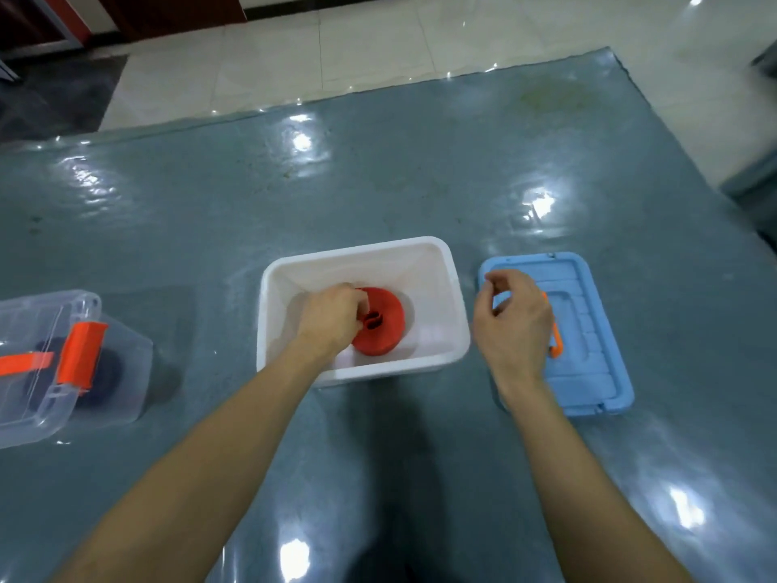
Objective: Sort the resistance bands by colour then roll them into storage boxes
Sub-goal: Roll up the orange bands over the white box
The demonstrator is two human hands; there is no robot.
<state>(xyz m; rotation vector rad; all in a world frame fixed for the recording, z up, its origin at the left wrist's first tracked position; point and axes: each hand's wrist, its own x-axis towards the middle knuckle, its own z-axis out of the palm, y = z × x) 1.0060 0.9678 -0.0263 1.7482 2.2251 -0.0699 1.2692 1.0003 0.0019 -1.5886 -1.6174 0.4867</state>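
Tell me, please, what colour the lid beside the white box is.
The lid is light blue, with an orange handle, seen in the head view.

I work over a glossy grey-blue table (378, 183); white patches of glare dot it, and a faint yellowish stain (555, 96) marks its far right corner. Beyond its far edge I see a pale tiled floor (378, 48); a dark mat (54, 98) lies on it at far left, below dark red woodwork (168, 10); something grey (752, 187) sits at the right edge.
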